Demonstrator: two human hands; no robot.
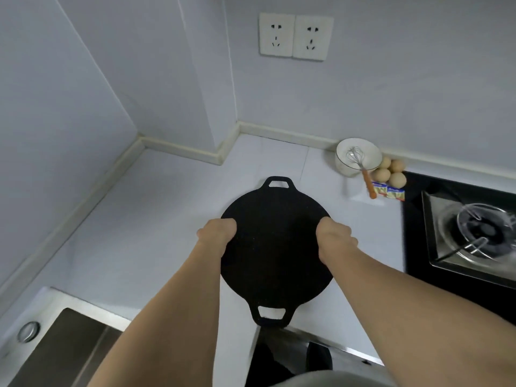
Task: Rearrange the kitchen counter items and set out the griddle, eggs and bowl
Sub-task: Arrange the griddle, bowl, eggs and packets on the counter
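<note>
A person grips a round black griddle [275,247] by its opposite rims over the middle of a white kitchen bench [156,219], the left hand [217,231] curled round the left edge and the right hand [333,236] curled round the right edge. Whether the griddle rests on the bench or hangs just above it cannot be told. It looks like cast iron: probably heavy, rigid and matte enough not to slip, and its two loop handles, one at the far side and one at the near side, seem the surer places to take hold. Against the back wall to the right stands a white bowl [358,157] with a wire whisk [361,170] leaning in it, and four brown eggs [391,173], fragile and free to roll, are clustered just beside it. Small printed packets [389,192] lie in front of the eggs; their lettering is too blurred to read. A gas hob [474,233] sits at right, a steel sink [69,344] at lower left.
</note>
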